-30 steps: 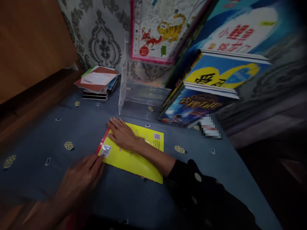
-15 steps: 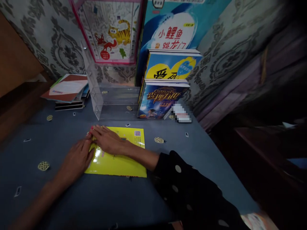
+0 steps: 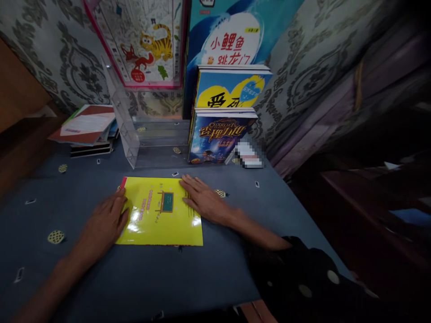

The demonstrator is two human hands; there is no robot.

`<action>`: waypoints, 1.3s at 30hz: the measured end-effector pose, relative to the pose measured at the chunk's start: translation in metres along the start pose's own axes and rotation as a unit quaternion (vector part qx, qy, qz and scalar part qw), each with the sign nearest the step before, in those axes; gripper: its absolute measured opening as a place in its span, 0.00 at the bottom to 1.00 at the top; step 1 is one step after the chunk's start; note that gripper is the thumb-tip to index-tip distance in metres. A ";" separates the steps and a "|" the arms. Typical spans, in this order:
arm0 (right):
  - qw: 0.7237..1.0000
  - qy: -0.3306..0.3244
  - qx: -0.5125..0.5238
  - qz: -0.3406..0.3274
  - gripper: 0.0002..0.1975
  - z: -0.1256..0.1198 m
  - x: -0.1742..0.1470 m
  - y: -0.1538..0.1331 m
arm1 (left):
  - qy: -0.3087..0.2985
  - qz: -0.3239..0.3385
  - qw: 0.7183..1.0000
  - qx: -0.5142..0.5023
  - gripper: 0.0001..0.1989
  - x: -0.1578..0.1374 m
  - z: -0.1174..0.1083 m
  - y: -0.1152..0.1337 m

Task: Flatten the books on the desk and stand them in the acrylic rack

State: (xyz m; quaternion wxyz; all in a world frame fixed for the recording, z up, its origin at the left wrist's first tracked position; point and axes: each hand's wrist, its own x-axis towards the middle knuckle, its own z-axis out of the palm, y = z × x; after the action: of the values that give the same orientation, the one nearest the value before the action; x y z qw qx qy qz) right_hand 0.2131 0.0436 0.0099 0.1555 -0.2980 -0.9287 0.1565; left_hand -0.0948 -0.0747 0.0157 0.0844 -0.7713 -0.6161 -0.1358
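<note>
A glossy yellow book (image 3: 144, 226) lies flat on the table, its cover printed with a small green chalkboard and pink lettering. My left hand (image 3: 109, 217) rests along the book's left edge, fingers stretched out and touching it near the red strip at the upper left corner. Across the upper right part of the book lies my right hand (image 3: 205, 199), palm down with the fingers extended and slightly apart. It covers part of the print there. Neither hand grips anything.
Behind the book stands a clear acrylic rack (image 3: 158, 154) holding several upright books (image 3: 220, 139). A pink-framed picture book (image 3: 153, 58) stands at its back. Stacked books (image 3: 89, 125) lie to the left. A pixelated item (image 3: 249, 154) sits right of the rack on the patterned tablecloth (image 3: 215, 269).
My right hand has slid from the book's left edge across to its upper right side, uncovering the chalkboard print. My left hand stays at the left edge. The view has shifted slightly.
</note>
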 end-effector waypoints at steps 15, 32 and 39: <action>0.996 0.014 0.087 0.016 0.29 -0.007 -0.019 0.019 | -0.128 0.080 0.988 -0.044 0.29 0.049 0.008 0.028; 0.994 0.006 0.096 0.045 0.29 -0.006 -0.014 0.016 | -0.202 0.324 0.912 -0.150 0.24 0.063 0.012 0.105; 0.996 0.008 0.083 0.043 0.27 -0.006 -0.015 0.014 | -0.216 0.337 0.900 -0.171 0.23 0.035 -0.002 0.113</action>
State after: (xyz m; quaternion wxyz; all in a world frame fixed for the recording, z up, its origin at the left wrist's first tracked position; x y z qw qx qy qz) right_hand 0.2342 0.0462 0.0066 0.1804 -0.3248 -0.8977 0.2367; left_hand 0.0225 -0.0687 0.0323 -0.1436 -0.9458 -0.2894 -0.0323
